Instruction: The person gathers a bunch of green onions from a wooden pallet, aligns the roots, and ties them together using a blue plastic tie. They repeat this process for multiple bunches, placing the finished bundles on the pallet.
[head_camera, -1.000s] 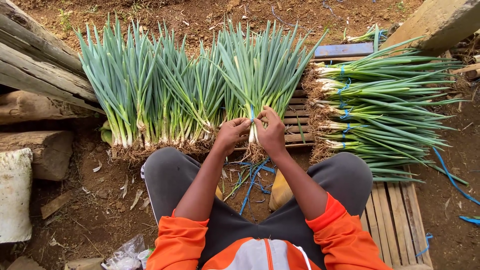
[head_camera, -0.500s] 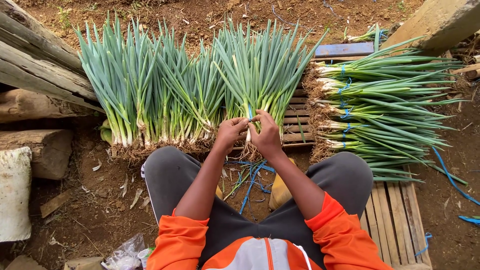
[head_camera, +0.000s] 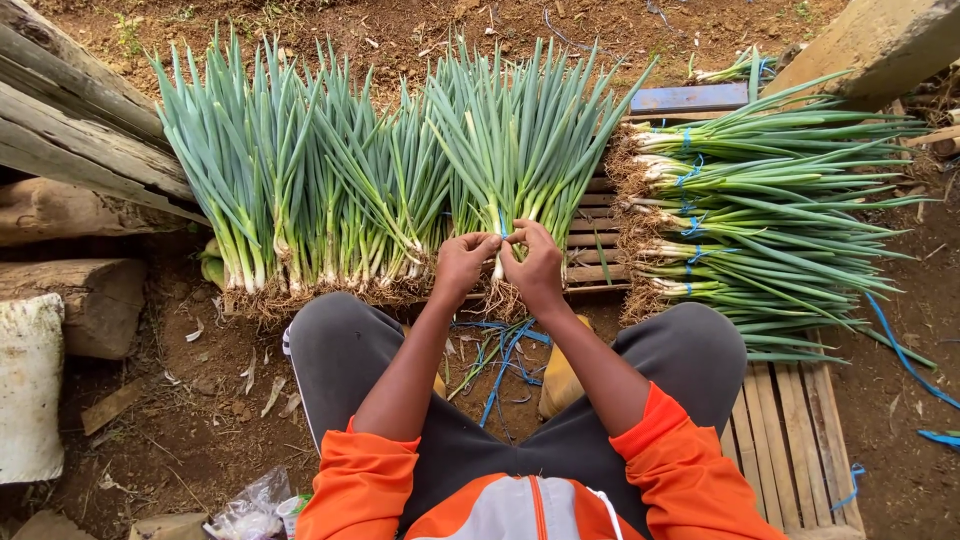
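Hands (head_camera: 500, 265) lower vs. before, onion rows (head_camera: 300, 190) alongside

Both hands meet at a bunch of green onions (head_camera: 520, 150): the left hand (head_camera: 462, 265) and right hand (head_camera: 537, 268) pinch a blue tie (head_camera: 500, 228) around its stalks.
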